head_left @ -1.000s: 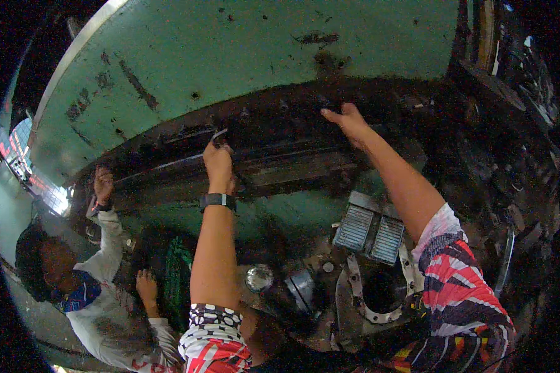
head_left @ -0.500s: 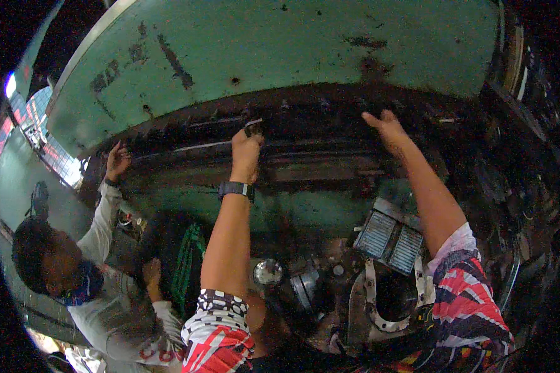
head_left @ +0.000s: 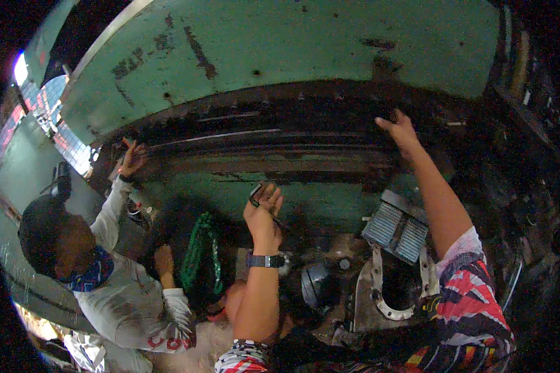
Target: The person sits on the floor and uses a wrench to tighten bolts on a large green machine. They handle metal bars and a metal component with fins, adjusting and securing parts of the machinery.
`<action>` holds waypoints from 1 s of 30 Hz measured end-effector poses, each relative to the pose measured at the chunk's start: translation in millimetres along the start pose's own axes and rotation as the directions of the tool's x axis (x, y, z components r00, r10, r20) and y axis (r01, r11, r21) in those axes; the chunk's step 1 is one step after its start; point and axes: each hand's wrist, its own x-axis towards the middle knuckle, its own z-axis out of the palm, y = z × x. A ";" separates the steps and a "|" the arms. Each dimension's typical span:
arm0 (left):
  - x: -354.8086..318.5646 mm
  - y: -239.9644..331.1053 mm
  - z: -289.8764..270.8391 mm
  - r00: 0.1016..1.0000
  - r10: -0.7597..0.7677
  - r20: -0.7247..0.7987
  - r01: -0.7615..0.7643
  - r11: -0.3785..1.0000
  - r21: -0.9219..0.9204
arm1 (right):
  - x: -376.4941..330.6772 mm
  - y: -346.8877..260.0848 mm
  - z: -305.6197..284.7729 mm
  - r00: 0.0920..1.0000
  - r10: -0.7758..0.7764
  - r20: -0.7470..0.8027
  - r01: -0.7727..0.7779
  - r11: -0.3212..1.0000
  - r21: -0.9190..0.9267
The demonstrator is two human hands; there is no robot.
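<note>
My left hand [head_left: 264, 208] is raised in the middle, its fingers curled around a small dark object with a pale edge [head_left: 255, 195]. Its exact kind is not clear. A watch with a dark strap [head_left: 265, 260] is on that wrist. Farther to the right, my right hand [head_left: 401, 133] reaches up to a long dark machine beam [head_left: 317, 118]. Its thumb and forefinger are spread apart, and I see nothing held between them. Whether the fingertips touch the beam is hard to tell in the shadow.
A large green metal panel [head_left: 280, 50] rises behind the beam. At left, a co-worker in a grey long-sleeved top [head_left: 121, 311] reaches one hand [head_left: 132, 160] to the beam. Green rope [head_left: 199, 255], a ribbed metal pedal [head_left: 395, 230] and a U-shaped metal bracket [head_left: 395, 313] lie below.
My left hand has come down and back from the beam with the small dark object. The right hand stays near the beam. The view has shifted slightly.
</note>
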 end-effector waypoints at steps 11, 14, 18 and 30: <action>7.3 18.6 5.7 0.996 -0.057 0.065 0.047 0.989 0.140 | -21.7 -3.3 9.0 0.971 -0.185 0.149 0.211 0.962 -0.176; 20.0 14.1 16.7 0.996 -0.058 0.074 0.048 0.990 0.131 | -19.6 -1.8 -1.5 0.922 -0.328 0.204 0.377 0.878 -0.293; 29.8 15.1 10.6 0.998 -0.038 0.059 0.030 0.991 0.129 | -57.8 -51.4 -8.5 0.876 -0.339 0.343 0.438 0.857 -0.272; 86.2 -33.8 54.8 0.982 -0.128 0.136 0.099 0.974 0.202 | -103.5 23.3 -144.7 0.985 -0.135 0.108 0.157 0.962 -0.222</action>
